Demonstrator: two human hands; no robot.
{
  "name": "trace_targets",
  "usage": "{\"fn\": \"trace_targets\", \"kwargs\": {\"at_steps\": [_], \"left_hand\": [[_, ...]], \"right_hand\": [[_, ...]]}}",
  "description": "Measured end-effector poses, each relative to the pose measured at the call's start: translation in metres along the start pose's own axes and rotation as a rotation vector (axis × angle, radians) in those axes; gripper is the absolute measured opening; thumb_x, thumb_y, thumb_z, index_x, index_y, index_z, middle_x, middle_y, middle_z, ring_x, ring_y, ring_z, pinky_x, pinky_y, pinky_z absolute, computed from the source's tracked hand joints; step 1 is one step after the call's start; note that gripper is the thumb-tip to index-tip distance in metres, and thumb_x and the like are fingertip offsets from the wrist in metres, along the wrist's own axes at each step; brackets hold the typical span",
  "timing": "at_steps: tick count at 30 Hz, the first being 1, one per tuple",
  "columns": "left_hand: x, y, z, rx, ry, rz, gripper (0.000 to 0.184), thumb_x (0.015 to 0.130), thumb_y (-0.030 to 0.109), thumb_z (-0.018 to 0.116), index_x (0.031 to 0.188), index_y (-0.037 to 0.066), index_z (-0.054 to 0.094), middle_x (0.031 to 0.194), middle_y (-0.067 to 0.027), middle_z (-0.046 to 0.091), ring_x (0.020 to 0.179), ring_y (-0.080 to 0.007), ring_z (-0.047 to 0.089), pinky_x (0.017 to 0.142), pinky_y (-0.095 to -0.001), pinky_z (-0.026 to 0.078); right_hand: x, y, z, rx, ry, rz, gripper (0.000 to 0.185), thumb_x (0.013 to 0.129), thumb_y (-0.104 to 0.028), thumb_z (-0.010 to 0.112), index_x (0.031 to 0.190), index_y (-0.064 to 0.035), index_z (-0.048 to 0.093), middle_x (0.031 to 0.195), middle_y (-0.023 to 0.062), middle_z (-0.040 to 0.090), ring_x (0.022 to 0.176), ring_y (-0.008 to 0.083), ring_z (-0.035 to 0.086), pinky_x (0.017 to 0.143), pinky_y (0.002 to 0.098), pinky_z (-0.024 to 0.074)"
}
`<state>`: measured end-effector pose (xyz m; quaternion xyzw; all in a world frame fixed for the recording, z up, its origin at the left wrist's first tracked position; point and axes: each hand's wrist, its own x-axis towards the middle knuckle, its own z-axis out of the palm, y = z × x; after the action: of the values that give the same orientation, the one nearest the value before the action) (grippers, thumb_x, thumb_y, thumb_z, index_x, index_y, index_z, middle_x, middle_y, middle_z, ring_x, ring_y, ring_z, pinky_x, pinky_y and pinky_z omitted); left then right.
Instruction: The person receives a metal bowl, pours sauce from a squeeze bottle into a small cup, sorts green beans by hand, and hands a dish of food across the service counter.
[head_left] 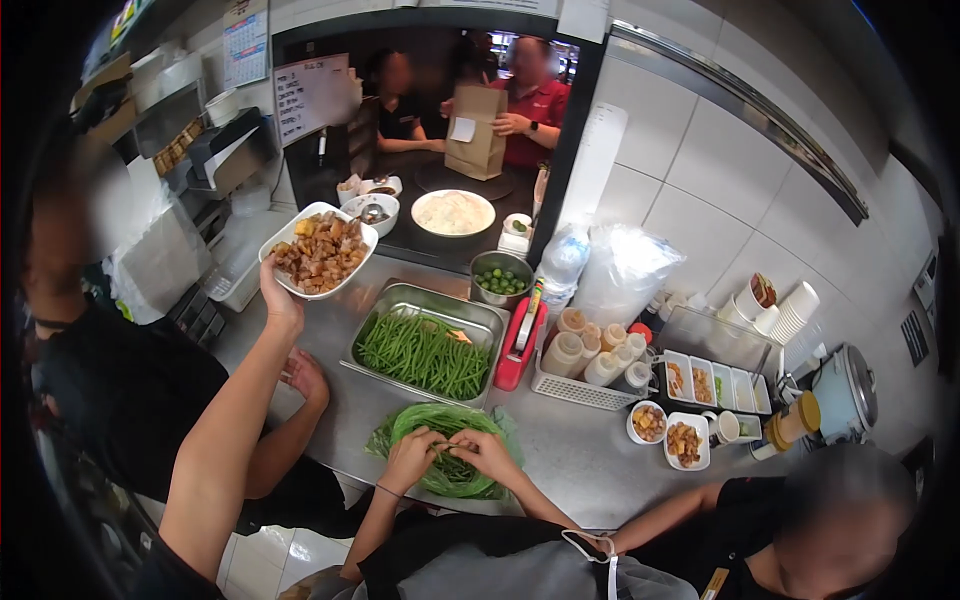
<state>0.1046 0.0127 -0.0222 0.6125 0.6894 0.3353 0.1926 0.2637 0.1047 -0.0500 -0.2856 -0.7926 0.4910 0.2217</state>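
Observation:
My left hand [410, 460] and my right hand [486, 453] meet above a green plastic bag [480, 418] near the counter's front edge. Fingers on both are closed in a pinch on a green bean, partly hidden between them. More green beans show inside the bag under my hands. Just behind it, a steel tray [440, 300] holds a heap of long green beans [420, 348].
At left, a co-worker's hand [283, 305] lifts a white bowl of chopped meat [320, 250]. A red tape dispenser [518, 350], a pot of green citrus [500, 278] and a basket of squeeze bottles [590, 385] stand nearby. Another person [830, 520] is close at right.

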Motion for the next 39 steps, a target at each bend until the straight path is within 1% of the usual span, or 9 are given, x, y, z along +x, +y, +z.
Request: {"fn": "trace_targets", "kwargs": {"at_steps": [8, 17, 22, 26, 30, 33, 36, 37, 39], "left_hand": [[-0.007, -0.007, -0.004, 0.01, 0.097, -0.113, 0.013, 0.082, 0.019, 0.062, 0.089, 0.009, 0.064, 0.085, -0.0088, 0.061, 0.076, -0.0316, 0.06, 0.065, -0.0408, 0.047], [-0.009, -0.003, 0.017, -0.067, 0.15, -0.033, 0.015, 0.084, 0.022, 0.061, 0.089, 0.007, 0.063, 0.081, -0.0101, 0.063, 0.071, -0.0296, 0.061, 0.063, -0.0374, 0.047], [-0.005, 0.029, 0.012, -0.489, 0.13, -0.188, 0.017, 0.089, 0.019, 0.057, 0.089, 0.001, 0.059, 0.067, -0.0115, 0.06, 0.056, -0.023, 0.056, 0.057, -0.0311, 0.044], [-0.004, 0.027, 0.012, -0.417, 0.123, -0.091, 0.013, 0.088, 0.014, 0.055, 0.088, 0.002, 0.058, 0.067, -0.0127, 0.06, 0.057, -0.0261, 0.058, 0.056, -0.0345, 0.045], [-0.008, 0.018, 0.013, -0.241, 0.224, -0.017, 0.013, 0.086, 0.015, 0.056, 0.087, 0.002, 0.059, 0.07, -0.0146, 0.06, 0.062, -0.0321, 0.059, 0.058, -0.0384, 0.045], [-0.01, 0.014, 0.004, -0.259, 0.22, -0.204, 0.017, 0.085, 0.019, 0.057, 0.086, 0.002, 0.059, 0.075, -0.0148, 0.062, 0.068, -0.0343, 0.06, 0.061, -0.0396, 0.046], [-0.01, 0.006, 0.006, -0.332, 0.272, -0.139, 0.015, 0.087, 0.013, 0.053, 0.086, -0.002, 0.055, 0.079, -0.0109, 0.064, 0.063, -0.0185, 0.059, 0.059, -0.0299, 0.046], [-0.009, 0.004, 0.007, -0.334, 0.276, -0.141, 0.015, 0.087, 0.013, 0.053, 0.086, -0.002, 0.055, 0.079, -0.0109, 0.064, 0.063, -0.0185, 0.059, 0.059, -0.0299, 0.046], [-0.008, 0.003, 0.01, -0.582, 0.261, -0.13, 0.013, 0.089, 0.011, 0.049, 0.085, -0.002, 0.052, 0.085, -0.0081, 0.064, 0.066, -0.0119, 0.058, 0.062, -0.0276, 0.046]], "right_hand": [[-0.002, 0.005, -0.035, -0.005, -0.013, 0.023, 0.014, 0.082, -0.008, 0.062, 0.092, 0.0003, 0.065, 0.079, 0.0127, 0.065, 0.067, 0.0187, 0.064, 0.059, 0.0294, 0.0477], [0.023, -0.02, -0.021, 0.0, 0.089, -0.185, 0.005, 0.081, -0.004, 0.064, 0.084, -0.0005, 0.064, 0.07, 0.0043, 0.059, 0.06, 0.0109, 0.055, 0.055, 0.0244, 0.042], [0.033, -0.019, -0.017, 1.041, -0.085, 0.216, 0.008, 0.086, -0.007, 0.058, 0.092, -0.0015, 0.059, 0.076, 0.0013, 0.058, 0.064, 0.0085, 0.052, 0.061, 0.0222, 0.042], [0.032, -0.006, -0.021, 1.297, -0.182, 0.342, 0.01, 0.087, -0.01, 0.056, 0.093, -0.0022, 0.058, 0.076, 0.0031, 0.058, 0.066, 0.0101, 0.052, 0.064, 0.0242, 0.043], [0.029, 0.006, -0.028, 1.126, -0.208, 0.315, 0.011, 0.088, -0.013, 0.054, 0.091, -0.0029, 0.06, 0.079, 0.0065, 0.06, 0.065, 0.0126, 0.056, 0.063, 0.0263, 0.0453], [0.026, 0.022, -0.025, -0.378, -0.125, -0.119, 0.023, 0.089, -0.021, 0.057, 0.095, 0.0004, 0.063, 0.083, 0.0059, 0.062, 0.06, 0.0128, 0.058, 0.055, 0.0258, 0.044], [0.018, 0.016, -0.011, -0.079, -0.101, -0.179, 0.022, 0.089, -0.016, 0.057, 0.104, -0.0012, 0.062, 0.082, 0.0034, 0.063, 0.065, 0.0117, 0.06, 0.057, 0.0247, 0.0452], [0.015, 0.0, -0.009, 0.28, -0.221, 0.026, 0.025, 0.089, -0.01, 0.056, 0.112, -0.0023, 0.06, 0.086, 0.0028, 0.065, 0.069, 0.0106, 0.061, 0.059, 0.0231, 0.0464], [0.014, 0.001, -0.005, 0.379, -0.299, 0.092, 0.024, 0.089, -0.009, 0.055, 0.111, -0.001, 0.06, 0.09, 0.004, 0.066, 0.068, 0.0103, 0.06, 0.059, 0.0225, 0.0466]]}}
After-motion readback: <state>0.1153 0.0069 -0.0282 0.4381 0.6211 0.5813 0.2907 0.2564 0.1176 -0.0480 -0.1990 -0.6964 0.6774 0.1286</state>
